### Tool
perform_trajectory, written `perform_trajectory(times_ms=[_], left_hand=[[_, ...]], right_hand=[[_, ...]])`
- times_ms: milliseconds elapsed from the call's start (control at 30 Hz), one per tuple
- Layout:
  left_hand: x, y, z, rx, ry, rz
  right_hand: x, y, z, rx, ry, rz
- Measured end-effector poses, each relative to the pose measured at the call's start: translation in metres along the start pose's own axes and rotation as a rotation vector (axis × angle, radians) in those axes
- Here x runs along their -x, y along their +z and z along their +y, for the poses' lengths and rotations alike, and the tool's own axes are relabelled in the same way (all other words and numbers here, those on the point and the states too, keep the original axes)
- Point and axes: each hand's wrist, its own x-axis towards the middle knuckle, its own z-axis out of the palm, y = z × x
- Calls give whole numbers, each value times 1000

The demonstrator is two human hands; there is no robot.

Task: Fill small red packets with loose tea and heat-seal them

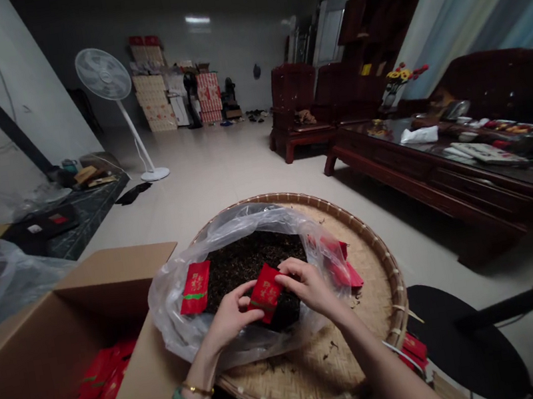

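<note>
Between my two hands is a small red packet (265,293) with gold characters, held above dark loose tea leaves (235,258). My left hand (234,314) pinches its lower left side with thumb and fingers. At the upper right corner, my right hand (304,282) grips it with thumb and forefinger. The leaves lie in a clear plastic bag (182,337) with its mouth spread wide. Another red packet (196,287) with a green stripe rests on the bag's left side. The bag sits on a round woven bamboo tray (376,317).
A cardboard box (115,267) at the left holds several red packets (99,391). More red packets (342,265) lie at the tray's right. A black round stand base (465,336) is on the floor at right, below a dark wooden table (394,172). A white fan (123,107) stands farther back.
</note>
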Motion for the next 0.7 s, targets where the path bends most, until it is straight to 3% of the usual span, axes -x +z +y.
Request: perform_trajectory(times_ms=[267, 400, 500, 700], left_hand=[[0, 2, 0, -211, 124, 110], [3, 6, -3, -237, 200, 118], [5, 12, -3, -230, 209, 129], [2, 28, 0, -89, 166, 57]], right_hand=[[3, -9, -15, 145, -31, -75], [7, -10, -26, 217, -57, -249], [8, -10, -31, 323, -49, -338], [6, 2, -19, 394, -82, -356]])
